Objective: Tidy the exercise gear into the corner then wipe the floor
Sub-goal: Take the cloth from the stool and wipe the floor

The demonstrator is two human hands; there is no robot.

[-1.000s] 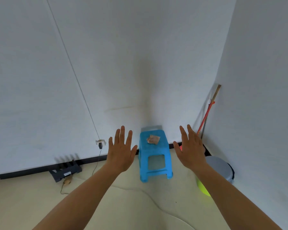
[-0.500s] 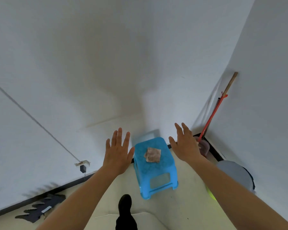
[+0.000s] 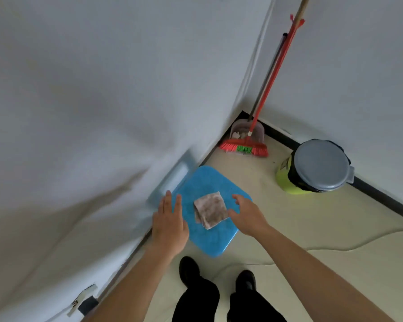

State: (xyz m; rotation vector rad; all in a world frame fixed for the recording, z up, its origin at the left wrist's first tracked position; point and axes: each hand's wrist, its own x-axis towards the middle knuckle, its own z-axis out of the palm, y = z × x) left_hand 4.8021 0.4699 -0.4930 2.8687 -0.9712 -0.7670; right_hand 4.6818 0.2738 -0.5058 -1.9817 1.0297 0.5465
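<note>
A folded, stained cloth (image 3: 210, 209) lies on top of a blue plastic stool (image 3: 209, 238) that stands against the white wall. My left hand (image 3: 169, 223) hovers over the stool's left edge, fingers straight and together, holding nothing. My right hand (image 3: 246, 213) is just to the right of the cloth, fingers loosely spread, its thumb at the cloth's right edge. Whether it touches the cloth is unclear. No exercise gear is in view.
A red broom (image 3: 244, 148) and a clear dustpan (image 3: 258, 131) lean in the corner. A lime-green bin with a grey lid (image 3: 321, 165) stands by the right wall. My two black shoes (image 3: 190, 269) are on the cream floor below the stool. A wall socket (image 3: 85, 300) is lower left.
The view has tipped down and closer to the stool. Both hands have dropped from in front of the wall to just over the stool top, either side of the cloth.
</note>
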